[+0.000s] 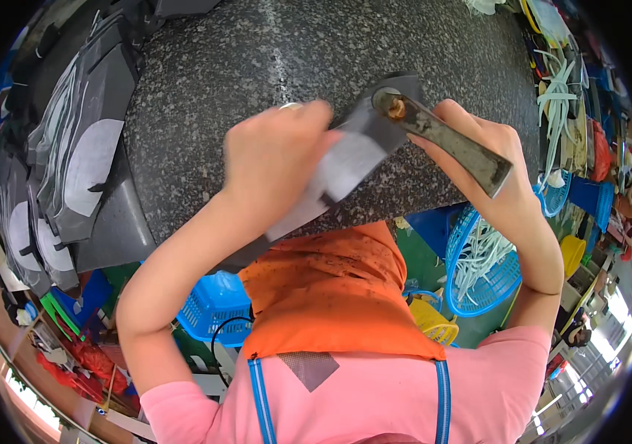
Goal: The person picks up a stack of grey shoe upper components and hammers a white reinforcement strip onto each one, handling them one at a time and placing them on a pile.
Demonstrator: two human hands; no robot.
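A flat dark grey piece with a light grey panel [353, 161] lies slantwise on the speckled stone worktop [316, 44], its lower end hanging over the near edge. My left hand [277, 152], slightly blurred, is closed along the piece's left edge; its fingertips are hidden. Above the right part of the piece, my right hand [490, 140] is wrapped round a hammer [445, 137]. The metal head has one round face, over the far end of the piece, and one flared end. The hammer's handle is hidden by the hand.
Stacks of similar grey pieces [94, 159] lie at the left. A blue basket of pale strips [482, 270] stands below right, with a yellow basket [434, 322] beside it. Another blue basket [216, 307] is below left. Pale straps [556, 103] hang at the right edge.
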